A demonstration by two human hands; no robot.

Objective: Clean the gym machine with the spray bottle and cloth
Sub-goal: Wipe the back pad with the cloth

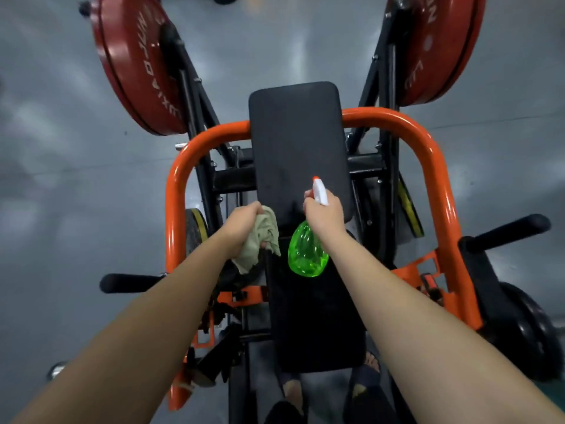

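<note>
head | left hand (243, 221) grips cloth (263, 240) | right hand (324, 216) grips spray bottle (307, 255) — its neck hidden

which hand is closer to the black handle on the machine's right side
Right. The right hand, holding the spray bottle, is at the lower edge of the back pad, left of the handle. The left hand, holding the cloth, is farther left, past the pad.

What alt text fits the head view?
A person's right hand holds a green spray bottle, nozzle aimed at the black back pad of an orange-framed gym machine, while the left hand grips a beige cloth beside it. Red weight plates sit at both upper corners.
</note>
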